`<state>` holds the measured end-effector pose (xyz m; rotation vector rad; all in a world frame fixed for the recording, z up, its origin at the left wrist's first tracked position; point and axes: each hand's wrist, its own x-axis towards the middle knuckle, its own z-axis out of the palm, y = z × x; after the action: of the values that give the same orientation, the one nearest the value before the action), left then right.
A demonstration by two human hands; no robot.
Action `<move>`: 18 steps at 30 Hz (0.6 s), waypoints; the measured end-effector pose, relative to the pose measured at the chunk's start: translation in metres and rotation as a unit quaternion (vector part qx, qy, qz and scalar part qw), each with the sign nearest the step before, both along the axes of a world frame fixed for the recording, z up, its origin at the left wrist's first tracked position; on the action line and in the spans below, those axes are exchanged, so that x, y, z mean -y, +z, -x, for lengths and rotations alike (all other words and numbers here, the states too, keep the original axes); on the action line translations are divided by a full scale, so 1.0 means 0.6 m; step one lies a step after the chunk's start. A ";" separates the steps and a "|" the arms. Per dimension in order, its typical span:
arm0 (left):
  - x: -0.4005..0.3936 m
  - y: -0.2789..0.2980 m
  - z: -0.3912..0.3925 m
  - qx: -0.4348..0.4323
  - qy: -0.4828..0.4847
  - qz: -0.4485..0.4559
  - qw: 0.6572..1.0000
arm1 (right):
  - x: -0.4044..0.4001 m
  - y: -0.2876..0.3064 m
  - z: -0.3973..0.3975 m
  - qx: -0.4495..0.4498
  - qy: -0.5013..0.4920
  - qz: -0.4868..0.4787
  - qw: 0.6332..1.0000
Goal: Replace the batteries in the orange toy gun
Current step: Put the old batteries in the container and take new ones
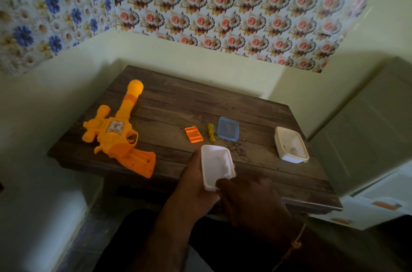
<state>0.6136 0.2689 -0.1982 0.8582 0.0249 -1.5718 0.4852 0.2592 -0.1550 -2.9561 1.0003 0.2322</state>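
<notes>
on a dark wooden desk (178,102) the orange toy gun (118,135) lay left, battery cover (193,135) off, while the left hand (196,182) gripped a white tub (217,165) and the right hand (252,200) dipped loose fingers inside, seemingly fetching batteries to load next

wooden table (178,102): toy gun (118,135), screwdriver (211,133), lid (227,128)
</notes>
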 end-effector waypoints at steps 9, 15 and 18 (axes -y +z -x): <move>0.016 -0.014 -0.008 0.096 0.030 -0.023 0.995 | 0.197 -0.037 0.075 0.025 -0.265 0.142 0.953; 0.034 -0.031 -0.011 0.143 0.027 -0.025 0.989 | 0.289 -0.066 0.068 0.005 -0.316 0.112 0.942; 0.046 -0.039 -0.016 0.154 0.028 -0.030 0.987 | 0.304 -0.085 0.054 -0.009 -0.319 0.114 0.941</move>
<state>0.6229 0.2414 -0.2215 1.1320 -0.1252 -1.3779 0.4530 0.0766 -0.2058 -2.6086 2.0236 0.1312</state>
